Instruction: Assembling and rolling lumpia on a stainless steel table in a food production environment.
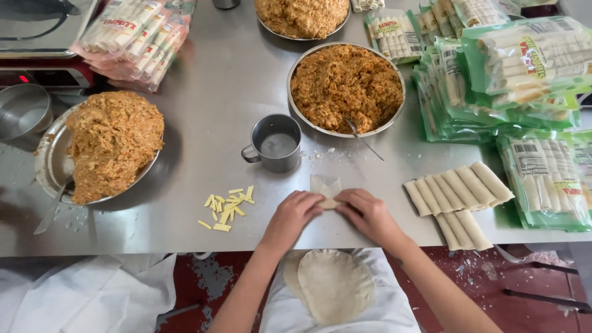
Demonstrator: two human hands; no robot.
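- The left hand (290,213) and the right hand (370,214) are pressing side by side on a half-rolled wrapper (327,188) lying on the steel desk (203,111), just in front of the person; both grips are closed down on the roll, fingertips meeting over it.
- The wrapper is looking thin, soft and light, likely tearing easily if pulled; the free flap is sticking out toward the metal cup (274,143).
- The best hold is seeming to be along the rolled part, fingers spread across its length, not at the loose flap.
- The near desk edge is running just under the wrists, so there is little room toward the body.
- Cheese sticks (227,206) are lying near on the left; finished rolls (459,196) are lying near on the right.
- The filling bowl (346,87), with a spoon (364,139) leaning out, is sitting beyond the cup.
- Spare round wrappers (333,285) are resting on the lap.
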